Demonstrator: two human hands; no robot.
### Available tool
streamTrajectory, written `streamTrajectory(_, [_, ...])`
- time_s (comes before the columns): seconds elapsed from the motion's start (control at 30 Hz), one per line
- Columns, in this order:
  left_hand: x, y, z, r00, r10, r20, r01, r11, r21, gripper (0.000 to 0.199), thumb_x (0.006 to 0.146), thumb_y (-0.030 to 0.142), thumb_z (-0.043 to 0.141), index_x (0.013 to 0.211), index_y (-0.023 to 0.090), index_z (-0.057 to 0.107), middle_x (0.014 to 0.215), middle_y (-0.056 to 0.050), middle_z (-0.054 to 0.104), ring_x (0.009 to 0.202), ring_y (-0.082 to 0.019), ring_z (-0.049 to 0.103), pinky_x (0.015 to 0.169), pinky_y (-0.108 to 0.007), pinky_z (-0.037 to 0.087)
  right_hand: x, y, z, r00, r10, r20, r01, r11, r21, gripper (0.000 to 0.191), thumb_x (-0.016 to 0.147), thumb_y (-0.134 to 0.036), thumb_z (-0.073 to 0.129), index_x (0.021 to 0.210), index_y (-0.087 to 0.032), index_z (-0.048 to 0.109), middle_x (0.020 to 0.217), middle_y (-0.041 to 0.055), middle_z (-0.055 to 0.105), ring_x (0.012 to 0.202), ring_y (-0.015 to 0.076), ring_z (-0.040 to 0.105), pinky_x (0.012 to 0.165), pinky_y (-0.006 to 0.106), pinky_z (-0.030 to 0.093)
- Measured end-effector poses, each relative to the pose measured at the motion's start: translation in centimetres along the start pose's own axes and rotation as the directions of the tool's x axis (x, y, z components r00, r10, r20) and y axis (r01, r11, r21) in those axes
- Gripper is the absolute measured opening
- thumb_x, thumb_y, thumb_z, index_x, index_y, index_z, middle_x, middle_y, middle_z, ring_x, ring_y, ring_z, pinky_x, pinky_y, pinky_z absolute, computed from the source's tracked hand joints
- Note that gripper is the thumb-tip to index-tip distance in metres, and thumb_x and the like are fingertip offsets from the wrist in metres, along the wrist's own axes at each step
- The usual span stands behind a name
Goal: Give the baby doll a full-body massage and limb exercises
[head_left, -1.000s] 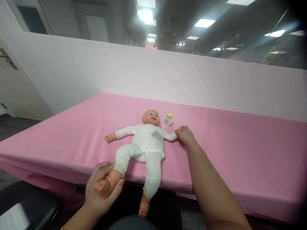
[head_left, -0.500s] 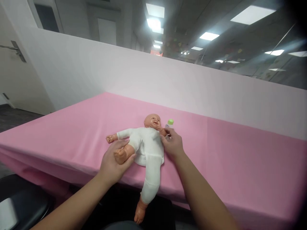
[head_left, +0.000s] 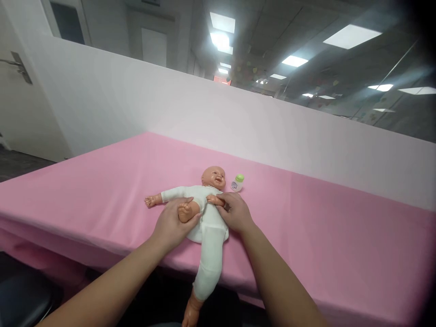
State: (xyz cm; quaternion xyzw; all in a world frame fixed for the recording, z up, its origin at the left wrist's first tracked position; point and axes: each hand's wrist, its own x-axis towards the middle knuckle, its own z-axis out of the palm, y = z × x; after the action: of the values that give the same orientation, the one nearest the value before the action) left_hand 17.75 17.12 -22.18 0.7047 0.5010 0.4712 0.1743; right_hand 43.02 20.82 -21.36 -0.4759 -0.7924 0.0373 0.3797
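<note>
A baby doll (head_left: 214,236) with a white cloth body lies on its back on the pink-covered table (head_left: 323,236), its head toward the wall. My left hand (head_left: 172,225) is closed round the doll's bent leg, whose bare foot (head_left: 185,212) points up toward me over the belly. With thumb and fingers, my right hand (head_left: 237,212) grips the doll's other-side forearm, and the small doll hand (head_left: 214,200) rests over the chest. The doll's second leg hangs over the table's front edge. Its free arm (head_left: 153,200) stretches out to the left.
A small clear bottle with a green cap (head_left: 238,182) stands beside the doll's head. Behind the table runs a white partition (head_left: 238,122) with glass above it. A door (head_left: 30,100) is at the left, and a black chair seat (head_left: 23,290) at lower left.
My right hand has drawn the doll's arm inward across its chest, and my left hand has pushed the bent leg up toward the belly. The bottle is now fully visible.
</note>
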Motion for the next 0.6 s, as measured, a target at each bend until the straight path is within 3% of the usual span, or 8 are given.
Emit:
streamTrajectory(0.17, [-1.3, -0.4, -0.9, 0.996, 0.005, -0.09, -0.003, 1.0, 0.021, 0.048, 0.085, 0.051, 0.08, 0.123, 0.023, 0.07, 0.127, -0.009, 0.074, 0.12, -0.034, 0.069, 0.108, -0.053, 0.054, -0.1, 1.7, -0.2, 0.965, 0.205, -0.163, -0.192, 0.977, 0.095, 0.045, 0.089, -0.039, 0.07, 0.132, -0.028, 0.07, 0.123, 0.0072, 0.076, 0.108, 0.0292, 0.07, 0.096, 0.046, 0.057])
streamTrajectory(0.37, [-6.6, -1.6, -3.6, 0.98, 0.125, -0.156, -0.107, 0.987, 0.119, 0.044, 0.086, 0.047, 0.079, 0.124, 0.028, 0.066, 0.118, -0.006, 0.073, 0.107, -0.03, 0.072, 0.093, -0.045, 0.062, -0.4, 4.4, -2.5, 0.782, 0.488, -0.387, -0.392, 0.869, 0.303, 0.065, 0.087, -0.055, 0.071, 0.143, -0.024, 0.059, 0.112, 0.0082, 0.076, 0.089, 0.0228, 0.072, 0.082, 0.037, 0.059])
streamTrajectory(0.47, [-9.6, -2.7, -5.1, 0.971, 0.198, -0.132, -0.164, 0.959, 0.233, 0.043, 0.088, 0.045, 0.076, 0.125, 0.029, 0.065, 0.114, -0.006, 0.072, 0.102, -0.03, 0.073, 0.086, -0.044, 0.064, -0.5, 5.8, -3.6, 0.718, 0.598, -0.356, -0.541, 0.801, 0.256, 0.069, 0.089, -0.057, 0.067, 0.147, -0.023, 0.054, 0.106, 0.0087, 0.076, 0.092, 0.0268, 0.074, 0.085, 0.04, 0.058])
streamTrajectory(0.6, [-12.7, -4.1, -6.0, 0.963, 0.252, -0.097, -0.215, 0.933, 0.29, 0.042, 0.087, 0.043, 0.076, 0.124, 0.028, 0.063, 0.112, -0.008, 0.07, 0.099, -0.029, 0.074, 0.081, -0.042, 0.066, -0.7, 7.5, -4.1, 0.662, 0.726, -0.188, -0.735, 0.678, 0.027, 0.071, 0.09, -0.048, 0.063, 0.153, -0.018, 0.05, 0.114, 0.0165, 0.076, 0.103, 0.0365, 0.073, 0.088, 0.048, 0.056])
